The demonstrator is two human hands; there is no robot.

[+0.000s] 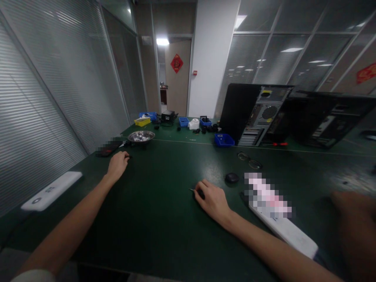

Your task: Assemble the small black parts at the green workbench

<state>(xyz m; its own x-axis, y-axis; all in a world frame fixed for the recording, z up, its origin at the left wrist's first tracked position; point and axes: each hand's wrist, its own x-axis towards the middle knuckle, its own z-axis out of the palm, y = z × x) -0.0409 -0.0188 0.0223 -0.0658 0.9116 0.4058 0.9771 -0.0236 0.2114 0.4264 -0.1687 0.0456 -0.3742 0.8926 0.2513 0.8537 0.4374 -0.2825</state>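
My left hand [117,164] rests on the dark green table [164,219], fingers curled round a small dark object that I cannot make out. It lies just in front of a metal bowl [141,136] and a black flat device [109,149]. My right hand [213,200] rests nearer the middle, fingers closed on a thin tool with a dark handle and a fine metal tip [192,190] pointing left. A small black oval case [232,178] sits just beyond the right hand. A white power strip [289,231] lies to its right.
Another white strip [51,190] lies at the left edge. Glasses [249,159], a blue bin [223,139], two opened computer cases [255,114] and a red screwdriver [279,144] stand further back. Yellow and blue bins [142,122] sit at the far end. Another person's arm [357,219] enters at right.
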